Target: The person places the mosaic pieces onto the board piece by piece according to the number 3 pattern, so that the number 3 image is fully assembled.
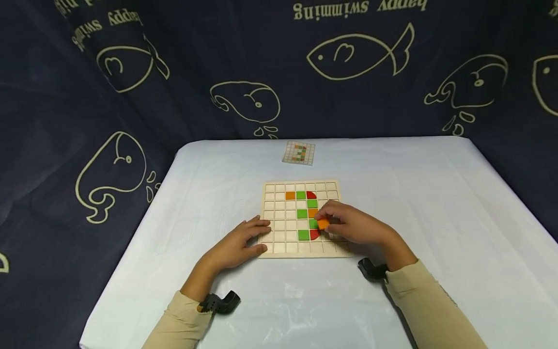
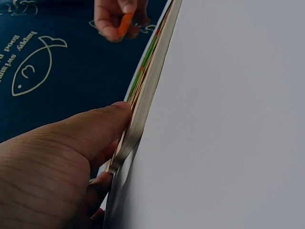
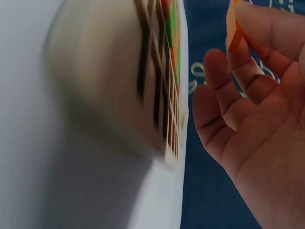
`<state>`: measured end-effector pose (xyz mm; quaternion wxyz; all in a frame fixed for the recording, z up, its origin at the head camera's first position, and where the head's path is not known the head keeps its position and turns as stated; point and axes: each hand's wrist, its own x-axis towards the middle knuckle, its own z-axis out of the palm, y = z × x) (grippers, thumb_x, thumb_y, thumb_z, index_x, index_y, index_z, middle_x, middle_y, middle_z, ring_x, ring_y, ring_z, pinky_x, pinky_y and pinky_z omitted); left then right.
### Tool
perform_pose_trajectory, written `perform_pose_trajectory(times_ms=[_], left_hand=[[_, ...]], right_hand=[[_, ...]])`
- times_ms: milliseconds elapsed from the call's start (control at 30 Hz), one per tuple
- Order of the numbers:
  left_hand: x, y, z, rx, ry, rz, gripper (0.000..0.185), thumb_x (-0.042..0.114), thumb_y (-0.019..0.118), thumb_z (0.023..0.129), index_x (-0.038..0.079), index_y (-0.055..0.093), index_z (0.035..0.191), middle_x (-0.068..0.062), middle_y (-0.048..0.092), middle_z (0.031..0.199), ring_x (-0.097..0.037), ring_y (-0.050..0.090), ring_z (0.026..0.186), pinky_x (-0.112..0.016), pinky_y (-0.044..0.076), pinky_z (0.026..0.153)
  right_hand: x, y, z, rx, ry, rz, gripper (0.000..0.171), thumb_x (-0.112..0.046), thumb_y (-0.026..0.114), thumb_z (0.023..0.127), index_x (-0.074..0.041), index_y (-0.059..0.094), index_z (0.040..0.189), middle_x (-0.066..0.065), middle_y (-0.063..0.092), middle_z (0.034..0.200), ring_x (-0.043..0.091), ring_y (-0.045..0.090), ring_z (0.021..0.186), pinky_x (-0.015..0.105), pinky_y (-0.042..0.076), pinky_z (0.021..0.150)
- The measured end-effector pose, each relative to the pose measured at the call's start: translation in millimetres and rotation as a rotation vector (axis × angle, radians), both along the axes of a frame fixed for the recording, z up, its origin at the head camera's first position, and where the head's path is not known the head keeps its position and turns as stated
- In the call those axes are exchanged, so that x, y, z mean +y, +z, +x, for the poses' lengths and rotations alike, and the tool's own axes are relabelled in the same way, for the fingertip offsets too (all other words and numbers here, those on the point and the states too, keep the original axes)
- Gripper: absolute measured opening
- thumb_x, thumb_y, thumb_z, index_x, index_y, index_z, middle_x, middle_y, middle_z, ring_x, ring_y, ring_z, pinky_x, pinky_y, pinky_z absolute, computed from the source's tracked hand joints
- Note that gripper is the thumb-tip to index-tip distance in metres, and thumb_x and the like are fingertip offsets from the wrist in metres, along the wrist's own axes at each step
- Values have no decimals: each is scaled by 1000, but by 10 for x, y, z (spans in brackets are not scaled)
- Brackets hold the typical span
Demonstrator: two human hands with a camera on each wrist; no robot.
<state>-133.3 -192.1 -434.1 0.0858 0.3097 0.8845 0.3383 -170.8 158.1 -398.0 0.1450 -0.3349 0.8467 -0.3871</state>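
Observation:
A square wooden grid board (image 1: 279, 247) lies on the table, with green tiles (image 1: 302, 235), orange tiles (image 1: 290, 196) and red quarter-round tiles (image 1: 314, 234) set in several of its cells. My right hand (image 1: 357, 225) pinches an orange square tile (image 1: 323, 223) between thumb and fingers, just over the board's right half. In the right wrist view this held tile (image 3: 233, 28) shows edge-on, with the other fingers loosely bent. My left hand (image 1: 237, 245) rests at the board's left edge, fingers spread. Its thumb (image 2: 107, 123) touches the board's side in the left wrist view.
A small pattern card (image 1: 298, 153) showing a coloured grid figure lies near the table's far edge. The white-covered table (image 1: 196, 194) runs back to a dark curtain (image 1: 366, 106) with fish and whale drawings. A black wrist camera (image 1: 372, 269) sits on the right wrist.

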Motion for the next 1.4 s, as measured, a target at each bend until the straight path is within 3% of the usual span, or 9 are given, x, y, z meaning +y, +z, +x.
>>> perform_pose_trajectory(times_ms=[200,400,633,1000,1400], left_hand=[[20,11,-24,-33,-5,-3,50,27,69,96,6,56,140,-2,43,152,-27,20,149,-54,13,119],[37,-11,-34,-29,2,-17,49,25,69,95,7,58,139,-2,44,151,-27,21,149,-53,14,119],[43,-19,-30,-15,-1,-22,49,24,69,95,6,57,139,-2,45,151,-27,22,149,-54,14,119],[27,-40,-75,11,-15,-9,49,25,68,96,5,57,139,-3,44,151,-27,22,149,-54,13,119],[-15,-12,-2,18,3,-11,49,26,68,97,5,57,139,-4,44,152,-29,23,148,-56,14,119]], right_hand=[[-242,-14,-47,32,45,-13,26,-5,61,96,-6,63,122,-3,57,117,19,51,108,40,45,93],[-454,-25,-31,20,-1,-23,28,-5,61,96,-5,63,124,-2,59,122,18,52,115,43,43,102],[-601,-80,13,16,-30,-53,28,-3,63,94,-5,64,122,-2,60,114,18,54,104,40,46,95],[-719,-122,17,100,37,93,21,-10,66,94,-12,68,116,-8,59,108,14,53,104,39,44,96],[-852,-173,67,225,34,175,21,-9,68,91,-13,69,112,-6,61,105,18,52,100,41,43,92]])
